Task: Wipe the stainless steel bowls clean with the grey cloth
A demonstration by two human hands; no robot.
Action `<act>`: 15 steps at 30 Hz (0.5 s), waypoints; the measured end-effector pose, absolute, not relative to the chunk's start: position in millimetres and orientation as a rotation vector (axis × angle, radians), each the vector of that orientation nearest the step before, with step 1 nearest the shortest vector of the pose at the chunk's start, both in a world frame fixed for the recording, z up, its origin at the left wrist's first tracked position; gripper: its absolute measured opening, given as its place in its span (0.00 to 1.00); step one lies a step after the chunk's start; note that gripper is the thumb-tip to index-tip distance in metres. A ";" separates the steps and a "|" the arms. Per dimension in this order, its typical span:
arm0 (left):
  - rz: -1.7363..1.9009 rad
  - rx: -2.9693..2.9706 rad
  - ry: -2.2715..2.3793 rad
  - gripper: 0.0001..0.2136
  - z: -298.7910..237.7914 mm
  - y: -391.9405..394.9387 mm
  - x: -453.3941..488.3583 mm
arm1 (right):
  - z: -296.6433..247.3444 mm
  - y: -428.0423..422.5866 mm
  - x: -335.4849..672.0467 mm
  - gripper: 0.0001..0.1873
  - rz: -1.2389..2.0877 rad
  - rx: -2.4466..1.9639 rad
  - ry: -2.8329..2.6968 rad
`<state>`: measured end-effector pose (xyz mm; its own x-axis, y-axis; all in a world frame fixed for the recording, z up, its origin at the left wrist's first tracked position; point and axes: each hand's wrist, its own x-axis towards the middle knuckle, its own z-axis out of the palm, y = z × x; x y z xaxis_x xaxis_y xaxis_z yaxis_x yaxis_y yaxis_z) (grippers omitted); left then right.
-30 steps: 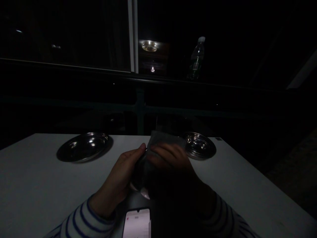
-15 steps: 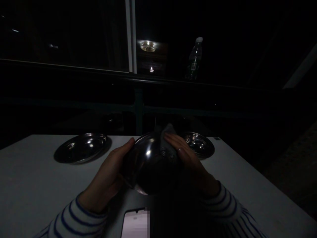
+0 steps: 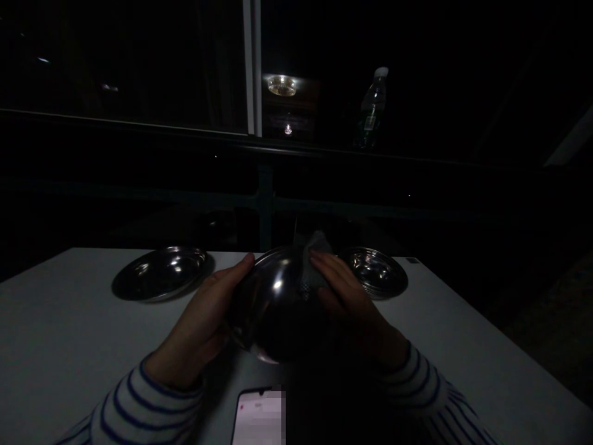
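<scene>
A shiny metal bowl (image 3: 269, 309) is held up over the table, its rounded side facing me. My left hand (image 3: 204, 321) grips its left edge, thumb at the upper rim and the other fingers behind it. On the right side, my right hand (image 3: 347, 293) presses a grey cloth (image 3: 315, 247) against the bowl, fingers laid over the cloth. Deep shadow hides the bowl's lower right part. A wide metal bowl (image 3: 160, 275) lies on the table to the left. Behind my right hand sits a stack of metal bowls (image 3: 380, 272).
A lit phone (image 3: 259, 417) lies on the white table (image 3: 463, 352) near me, below the held bowl. Beyond the table's far edge are a dark railing and window frame (image 3: 252, 68). A clear bottle with a white cap (image 3: 373, 108) stands there on the right.
The whole view has shifted slightly, so the table and background sit a little further right. My right hand has moved slightly on the cloth; both hands keep their hold.
</scene>
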<state>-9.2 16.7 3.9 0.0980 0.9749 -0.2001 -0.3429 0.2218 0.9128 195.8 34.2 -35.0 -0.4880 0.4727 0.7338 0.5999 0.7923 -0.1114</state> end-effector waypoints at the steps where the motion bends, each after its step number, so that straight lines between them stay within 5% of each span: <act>1: 1.149 0.822 1.001 0.10 2.3 16.6 -8.2 | -35.0 32.4 194.0 0.23 -0.206 -0.802 -2.181; 7: 1.011 0.896 0.920 0.12 -12.1 11.5 6.4 | -35.0 19.0 172.8 0.19 -0.413 -0.658 -2.389; 15: 1.164 0.789 1.060 0.10 2.7 18.4 -9.1 | -41.8 41.0 196.0 0.22 -0.120 -0.731 -2.113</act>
<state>-9.1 18.4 2.7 0.0496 0.9697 -0.2393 -0.3281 0.2421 0.9131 196.0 41.0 -41.8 -0.4470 0.4569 0.7691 0.5411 0.8227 -0.1742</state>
